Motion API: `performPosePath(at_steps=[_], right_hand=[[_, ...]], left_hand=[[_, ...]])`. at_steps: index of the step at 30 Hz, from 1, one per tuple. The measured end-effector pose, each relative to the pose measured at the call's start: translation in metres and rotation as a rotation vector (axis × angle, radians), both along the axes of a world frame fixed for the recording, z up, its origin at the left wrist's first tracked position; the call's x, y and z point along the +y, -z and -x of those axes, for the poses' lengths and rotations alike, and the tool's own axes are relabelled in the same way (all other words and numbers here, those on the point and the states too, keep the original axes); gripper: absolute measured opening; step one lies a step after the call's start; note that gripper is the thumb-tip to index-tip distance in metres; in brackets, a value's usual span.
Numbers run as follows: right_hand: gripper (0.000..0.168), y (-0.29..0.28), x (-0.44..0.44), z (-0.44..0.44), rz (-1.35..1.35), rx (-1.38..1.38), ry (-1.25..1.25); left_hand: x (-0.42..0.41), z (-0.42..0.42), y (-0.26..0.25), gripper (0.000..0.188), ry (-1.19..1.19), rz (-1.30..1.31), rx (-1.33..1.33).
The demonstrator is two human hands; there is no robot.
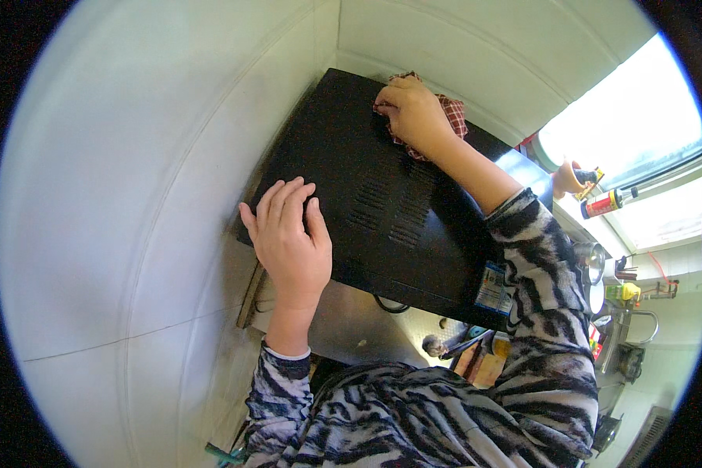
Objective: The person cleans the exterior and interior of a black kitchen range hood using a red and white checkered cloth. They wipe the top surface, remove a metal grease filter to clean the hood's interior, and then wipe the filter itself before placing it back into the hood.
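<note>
A black metal appliance cabinet point(351, 175) with rows of vent slots stands in the tiled corner. On its top, near the far edge, my right hand point(412, 114) grips a red and white checked cloth point(453, 114), which bunches out around the fingers. My left hand point(292, 234) lies over the near left corner of the cabinet, fingers spread and holding nothing; whether the palm presses on the metal cannot be told. A blue and white label point(494, 289) is on the cabinet's near right part, partly beside my sleeve.
White tiled walls point(152, 146) rise at the left and behind. A steel surface point(362, 327) lies below the cabinet's near edge. On the right windowsill stand a red-labelled bottle point(605, 203) and a terracotta-coloured pot point(566, 178); beyond are a metal container point(589, 262) and a sink faucet point(649, 322).
</note>
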State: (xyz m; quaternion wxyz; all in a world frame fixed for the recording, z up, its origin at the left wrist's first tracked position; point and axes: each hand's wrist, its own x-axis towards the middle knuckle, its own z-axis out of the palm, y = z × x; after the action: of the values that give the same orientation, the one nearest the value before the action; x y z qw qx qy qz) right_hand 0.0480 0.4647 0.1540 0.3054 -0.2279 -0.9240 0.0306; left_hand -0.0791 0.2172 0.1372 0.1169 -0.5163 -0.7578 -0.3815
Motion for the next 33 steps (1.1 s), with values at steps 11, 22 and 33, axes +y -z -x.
performPosePath(at_steps=[11,22,33], right_hand=[[0.009,-0.004,0.004,-0.004,0.043,-0.013,-0.012],[0.01,-0.035,-0.012,-0.053,0.169,-0.108,0.059],[0.012,-0.005,-0.007,0.01,0.16,0.048,-0.1]], left_hand=[[0.0,0.0,0.001,0.015,0.001,-0.008,0.007],[-0.002,0.003,-0.001,0.014,-0.013,-0.011,0.012],[-0.001,0.001,-0.003,0.013,0.001,0.004,0.0]])
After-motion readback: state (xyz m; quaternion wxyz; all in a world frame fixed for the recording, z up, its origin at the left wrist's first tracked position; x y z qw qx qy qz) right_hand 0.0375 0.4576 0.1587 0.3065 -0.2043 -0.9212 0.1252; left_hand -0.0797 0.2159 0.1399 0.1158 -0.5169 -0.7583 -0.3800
